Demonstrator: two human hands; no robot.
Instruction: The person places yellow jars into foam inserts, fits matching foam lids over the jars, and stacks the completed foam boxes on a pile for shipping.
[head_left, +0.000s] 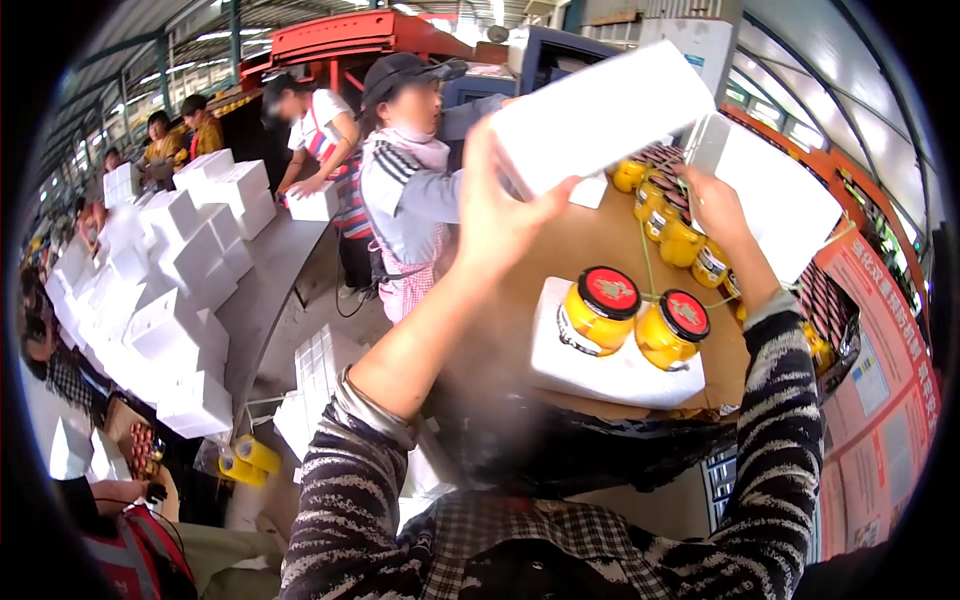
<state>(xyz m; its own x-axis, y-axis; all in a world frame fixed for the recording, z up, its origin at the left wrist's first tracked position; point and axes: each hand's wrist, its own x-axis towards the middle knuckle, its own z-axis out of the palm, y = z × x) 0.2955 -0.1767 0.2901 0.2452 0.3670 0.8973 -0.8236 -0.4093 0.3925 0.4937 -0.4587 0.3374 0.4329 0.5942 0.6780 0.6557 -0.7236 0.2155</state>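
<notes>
My left hand (502, 195) is raised and grips a white foam block (600, 112) that looks like a box part. My right hand (712, 202) is near a stack of white foam (772, 180) and a thin green strap (649, 255); whether its fingers hold the strap is unclear. Below, two glass jars of yellow fruit with red and black lids, one at the left (602, 311) and one at the right (673, 330), sit in a white foam base (622, 386) on the brown tabletop (517, 300). The strap passes down by the jars.
Several more yellow jars (681, 241) line the table's far right side. A co-worker (412, 187) stands close at the left beyond my arm. Many white foam boxes (176, 330) are piled on a grey table (281, 262). Yellow tape rolls (251, 460) hang near its edge.
</notes>
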